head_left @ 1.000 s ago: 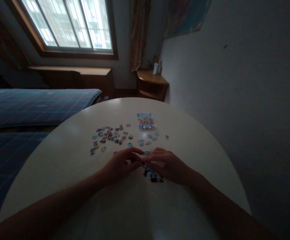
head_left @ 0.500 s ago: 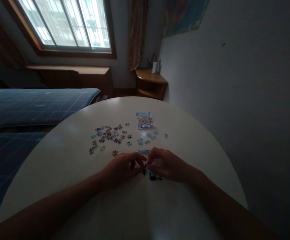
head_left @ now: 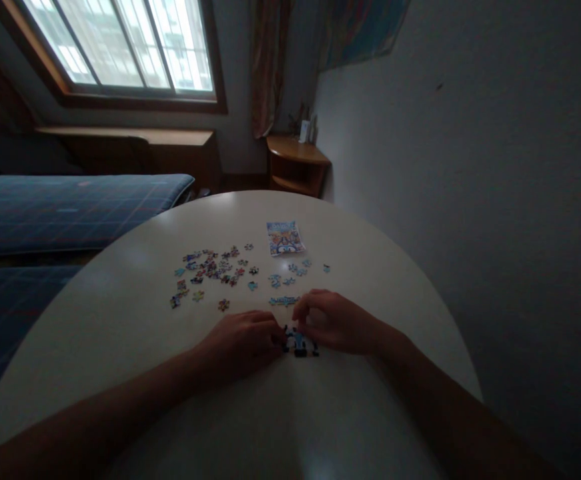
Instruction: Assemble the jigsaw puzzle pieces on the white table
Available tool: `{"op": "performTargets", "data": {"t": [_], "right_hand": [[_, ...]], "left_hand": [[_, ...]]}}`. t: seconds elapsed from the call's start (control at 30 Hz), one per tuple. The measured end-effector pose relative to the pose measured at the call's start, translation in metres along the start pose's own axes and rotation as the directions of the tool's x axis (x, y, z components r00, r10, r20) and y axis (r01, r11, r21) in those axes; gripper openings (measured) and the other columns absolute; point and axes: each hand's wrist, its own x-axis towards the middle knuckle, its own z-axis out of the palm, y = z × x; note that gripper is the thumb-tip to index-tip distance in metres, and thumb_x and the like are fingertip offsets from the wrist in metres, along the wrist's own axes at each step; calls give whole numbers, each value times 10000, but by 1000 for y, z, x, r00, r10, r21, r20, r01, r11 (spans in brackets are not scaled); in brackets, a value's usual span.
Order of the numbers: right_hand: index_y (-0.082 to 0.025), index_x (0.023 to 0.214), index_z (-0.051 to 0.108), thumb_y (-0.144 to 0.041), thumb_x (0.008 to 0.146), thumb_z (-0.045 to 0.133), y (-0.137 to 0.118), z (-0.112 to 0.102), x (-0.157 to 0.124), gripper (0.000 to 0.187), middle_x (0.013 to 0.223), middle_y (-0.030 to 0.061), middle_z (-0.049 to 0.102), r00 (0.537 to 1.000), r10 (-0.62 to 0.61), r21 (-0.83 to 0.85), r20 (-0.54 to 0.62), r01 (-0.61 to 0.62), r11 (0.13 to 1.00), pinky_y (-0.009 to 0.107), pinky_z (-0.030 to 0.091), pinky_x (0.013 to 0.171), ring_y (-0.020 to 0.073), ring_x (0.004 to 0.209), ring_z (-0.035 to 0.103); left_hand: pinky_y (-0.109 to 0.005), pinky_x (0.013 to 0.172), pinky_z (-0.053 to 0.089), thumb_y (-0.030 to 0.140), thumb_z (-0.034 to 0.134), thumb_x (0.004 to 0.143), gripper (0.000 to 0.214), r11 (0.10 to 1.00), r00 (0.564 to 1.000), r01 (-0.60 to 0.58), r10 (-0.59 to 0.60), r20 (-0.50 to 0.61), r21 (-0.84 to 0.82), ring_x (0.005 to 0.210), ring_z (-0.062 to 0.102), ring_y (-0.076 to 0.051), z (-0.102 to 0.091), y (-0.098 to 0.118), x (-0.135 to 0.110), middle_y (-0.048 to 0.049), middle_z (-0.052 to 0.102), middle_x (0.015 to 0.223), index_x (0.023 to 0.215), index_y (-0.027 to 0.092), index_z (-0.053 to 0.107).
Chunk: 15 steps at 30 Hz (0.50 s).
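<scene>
Both my hands rest on a round white table point(head_left: 120, 333). My left hand point(head_left: 243, 343) has its fingers curled, fingertips pressed at the left edge of a small joined cluster of dark and blue puzzle pieces point(head_left: 300, 345). My right hand point(head_left: 333, 320) is curled too, fingers bent down on the cluster's upper right side. Whether either hand pinches a separate piece is hidden. A short joined strip of light blue pieces point(head_left: 283, 301) lies just beyond the hands.
Several loose puzzle pieces point(head_left: 210, 267) are scattered across the table's middle, with a few more point(head_left: 297, 270) to the right. A small printed picture card point(head_left: 284, 238) lies farther back. A blue plaid bed point(head_left: 70, 210) stands left, a wooden corner shelf point(head_left: 297, 163) behind, a wall right.
Both hands have come down and toward me, from meeting above the cluster to pressing on it. The view has shifted slightly, sliding the table contents to the left.
</scene>
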Motion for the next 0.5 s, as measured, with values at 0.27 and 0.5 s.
{"op": "performTargets", "data": {"t": [0.27,0.5], "right_hand": [[-186,828,679,-157,812,683,4,-8,-2,34,815,33,689,996,-64,-3,54,64,998,279,468,794,157,817,608],[-194,776,698,-190,774,748,3,-4,-1,51,769,11,688,988,-110,-18,107,112,994,299,457,824,155,793,605]], "left_hand": [[-233,663,469,204,647,829,128,1000,999,-29,29,32,-11,755,642,-144,-6,8,0,-8,678,894,948,227,686],[-260,695,498,286,667,844,168,995,996,-78,80,-33,65,824,642,-168,-2,4,-2,-28,678,952,999,224,681]]}}
